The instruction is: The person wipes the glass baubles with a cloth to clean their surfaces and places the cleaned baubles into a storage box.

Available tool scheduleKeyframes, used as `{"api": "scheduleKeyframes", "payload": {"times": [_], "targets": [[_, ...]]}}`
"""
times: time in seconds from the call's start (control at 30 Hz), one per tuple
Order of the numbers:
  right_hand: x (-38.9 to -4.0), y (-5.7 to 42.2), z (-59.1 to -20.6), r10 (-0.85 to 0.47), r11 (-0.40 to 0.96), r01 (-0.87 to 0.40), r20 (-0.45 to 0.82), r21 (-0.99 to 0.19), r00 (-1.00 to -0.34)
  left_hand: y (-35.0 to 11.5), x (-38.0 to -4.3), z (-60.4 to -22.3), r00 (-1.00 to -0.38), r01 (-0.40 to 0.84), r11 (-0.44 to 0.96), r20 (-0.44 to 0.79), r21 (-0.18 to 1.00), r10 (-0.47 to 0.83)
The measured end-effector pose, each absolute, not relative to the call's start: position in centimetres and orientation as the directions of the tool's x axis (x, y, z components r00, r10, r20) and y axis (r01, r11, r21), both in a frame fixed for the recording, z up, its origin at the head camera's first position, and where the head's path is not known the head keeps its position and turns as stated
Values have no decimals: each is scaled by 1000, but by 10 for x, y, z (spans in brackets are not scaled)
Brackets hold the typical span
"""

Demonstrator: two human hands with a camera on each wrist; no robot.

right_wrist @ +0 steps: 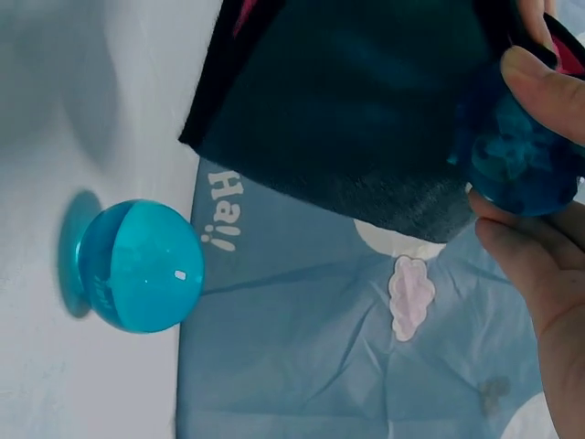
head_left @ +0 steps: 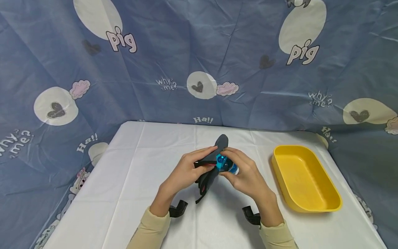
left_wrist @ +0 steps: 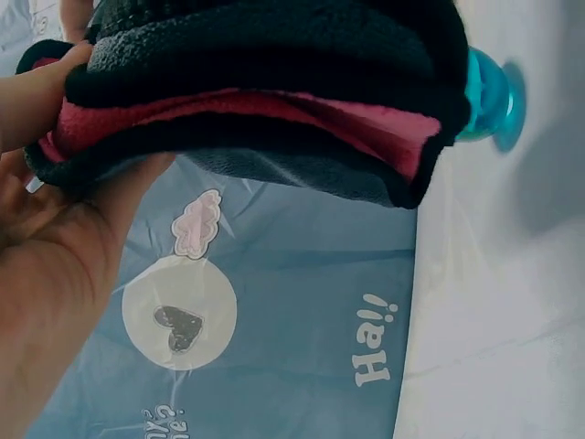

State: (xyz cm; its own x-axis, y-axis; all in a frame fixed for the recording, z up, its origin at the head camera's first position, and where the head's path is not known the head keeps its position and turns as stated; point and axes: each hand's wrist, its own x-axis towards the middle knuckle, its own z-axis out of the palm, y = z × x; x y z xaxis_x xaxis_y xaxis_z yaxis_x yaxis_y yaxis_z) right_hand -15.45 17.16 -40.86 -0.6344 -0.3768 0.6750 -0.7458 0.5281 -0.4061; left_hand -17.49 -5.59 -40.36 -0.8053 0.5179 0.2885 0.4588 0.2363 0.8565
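"Two things are held above the tabletop. Which hand has which?"

"The left hand pinches a grey cloth pouch near its black rim, with red lining showing in the gap. The right hand grasps a blue ball between thumb and fingers."

"Why grip the cloth there?"

"Probably because it's soft; holding it near the mouth would stop it flopping."

"And the ball?"

"It's right beside the pouch's outer face, near the left hand, perhaps so both stay within easy reach. I can't tell whether they touch."

"Something else blue stands lower down."

"A blue globe on the tabletop; its flat base likely keeps it from rolling."

"The yellow tray?"

"Off to the right, well apart from the pouch, presumably leaving elbow room."
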Motion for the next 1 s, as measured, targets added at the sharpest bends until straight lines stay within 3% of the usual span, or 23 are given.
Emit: {"api": "scheduleKeyframes", "payload": {"times": [0.33,0.7,1.0], "targets": [[-160,171,-412,-312,436,-777,734,-453,-603,-55,-173,-402,-792,474,201,316,857,523],[-156,169,-412,-240,308,-739,703,-599,-670,-53,-172,-403,-744,566,171,409,807,529],[-155,170,-411,-219,250,-717,684,-650,-696,-51,-170,-402,-727,612,183,456,769,514]]}}
